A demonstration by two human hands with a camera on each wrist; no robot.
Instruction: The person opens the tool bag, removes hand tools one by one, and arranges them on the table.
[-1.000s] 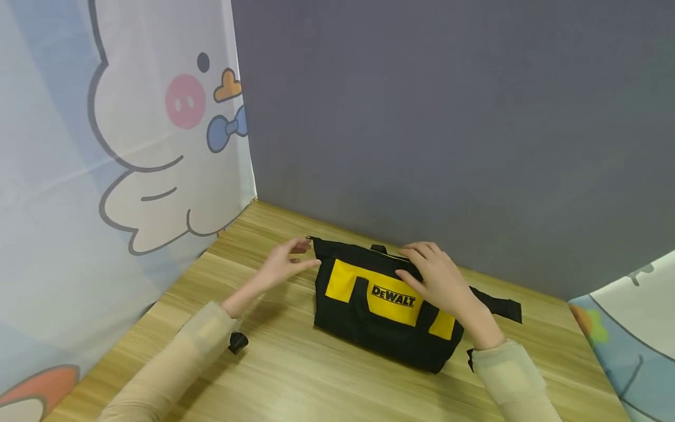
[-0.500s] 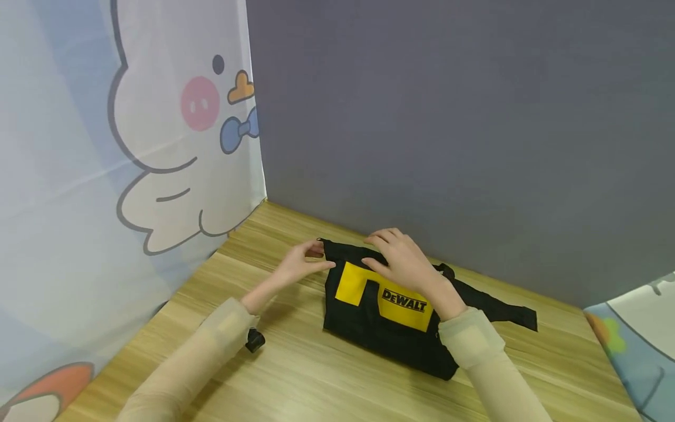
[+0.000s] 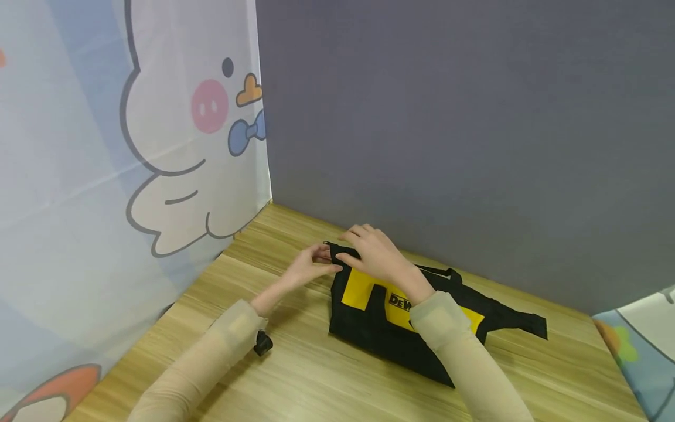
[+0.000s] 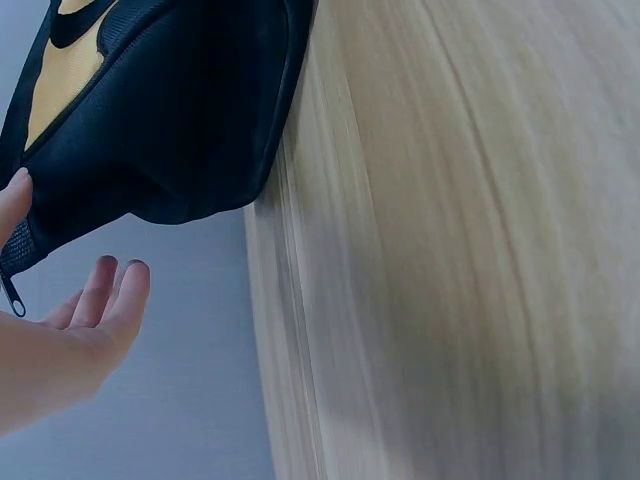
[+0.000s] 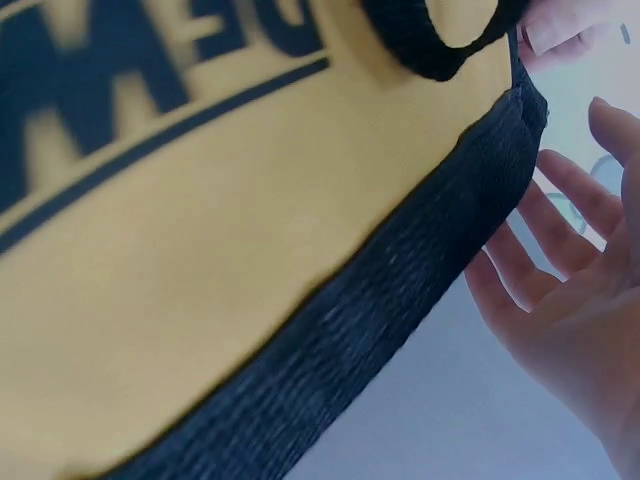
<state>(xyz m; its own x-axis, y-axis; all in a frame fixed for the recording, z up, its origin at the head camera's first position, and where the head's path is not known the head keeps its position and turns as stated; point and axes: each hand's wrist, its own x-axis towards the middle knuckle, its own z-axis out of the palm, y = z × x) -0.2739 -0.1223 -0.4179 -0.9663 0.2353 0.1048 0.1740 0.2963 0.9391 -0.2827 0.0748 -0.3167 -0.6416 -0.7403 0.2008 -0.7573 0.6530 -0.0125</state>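
The black-and-yellow bag (image 3: 387,340) sits near the back edge of the desk (image 3: 316,375), one end toward the back left corner. At that end my left grip (image 3: 304,268) has thumb and fingers well apart beside the zip pull (image 4: 14,298) — it holds nothing — and my right grip (image 3: 378,256), thumb likewise spread, reaches over the bag's top with nothing caught; whether its fingertips touch the bag I cannot tell.
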